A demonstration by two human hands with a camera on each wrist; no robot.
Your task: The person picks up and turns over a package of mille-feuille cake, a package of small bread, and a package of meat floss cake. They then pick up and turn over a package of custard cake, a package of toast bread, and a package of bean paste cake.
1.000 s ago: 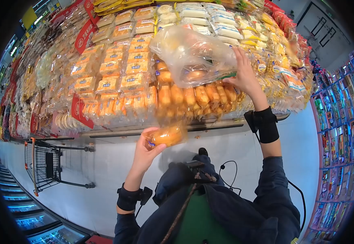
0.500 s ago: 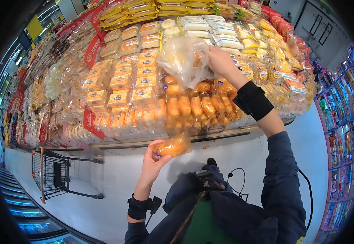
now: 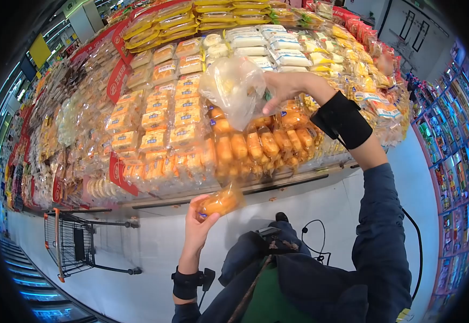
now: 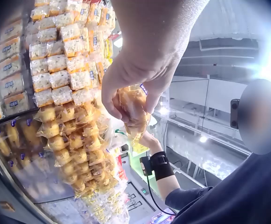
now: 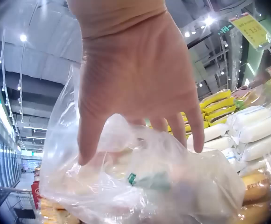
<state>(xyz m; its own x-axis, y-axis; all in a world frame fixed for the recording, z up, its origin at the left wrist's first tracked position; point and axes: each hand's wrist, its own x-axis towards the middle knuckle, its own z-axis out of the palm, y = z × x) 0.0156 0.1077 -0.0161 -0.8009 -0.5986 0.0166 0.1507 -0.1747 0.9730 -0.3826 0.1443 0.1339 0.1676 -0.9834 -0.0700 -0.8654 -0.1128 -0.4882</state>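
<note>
Down in front of the display's front edge, my left hand (image 3: 195,229) grips a clear-wrapped golden bread roll (image 3: 221,201). In the left wrist view, thumb and fingers come round both sides of the wrapped roll (image 4: 133,109). My right hand (image 3: 287,88) reaches across the display to a translucent plastic bag (image 3: 228,89) with pale contents. The right wrist view has this hand (image 5: 137,77) spread over the bag (image 5: 182,182), thumb and fingers mostly straight against its upper part. A small green print shows through the bag's plastic. Beneath the bag lie more wrapped bread rolls (image 3: 255,144).
Wrapped square cakes (image 3: 156,118) are stacked left of the rolls, and white packets (image 3: 288,43) lie behind. A shopping cart (image 3: 75,245) stands on the floor at left. Packed shelves (image 3: 452,156) line the right side. A cable (image 3: 316,237) hangs by the person's legs.
My right hand has moved left, from the bag's right edge to over it, and the bag has bunched into a smaller, rounder shape. The left hand keeps its hold on the roll.
</note>
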